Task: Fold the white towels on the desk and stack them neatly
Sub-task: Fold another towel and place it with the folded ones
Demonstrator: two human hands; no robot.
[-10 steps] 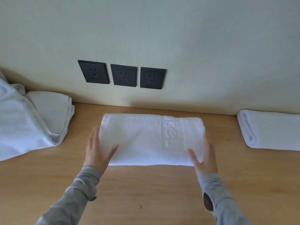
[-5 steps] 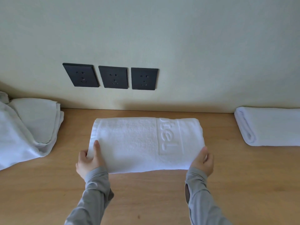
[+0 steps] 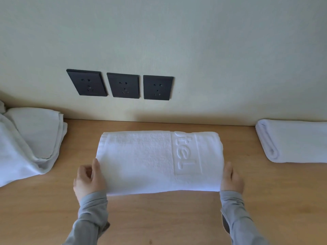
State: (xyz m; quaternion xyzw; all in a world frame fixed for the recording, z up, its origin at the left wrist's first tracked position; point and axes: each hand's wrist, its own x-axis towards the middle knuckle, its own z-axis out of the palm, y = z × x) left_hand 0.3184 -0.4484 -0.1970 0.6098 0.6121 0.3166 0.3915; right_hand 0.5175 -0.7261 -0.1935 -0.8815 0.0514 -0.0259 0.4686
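A folded white towel [image 3: 145, 160] with embossed letters lies in the middle of the wooden desk [image 3: 159, 218]. My left hand [image 3: 88, 179] grips its near left corner, thumb on top. My right hand [image 3: 231, 179] grips its near right corner, fingers tucked under the edge. A second folded white towel [image 3: 293, 142] lies at the right by the wall. A loose heap of white towels [image 3: 26, 142] sits at the left edge.
A pale wall [image 3: 194, 41] rises right behind the desk, carrying three dark sockets [image 3: 123, 85] above the towel. Bare wood shows between the middle towel and the towels at either side.
My hands went from lying flat on the towel's side edges to gripping its near corners. The view has shifted slightly, so the heap at the left shows less.
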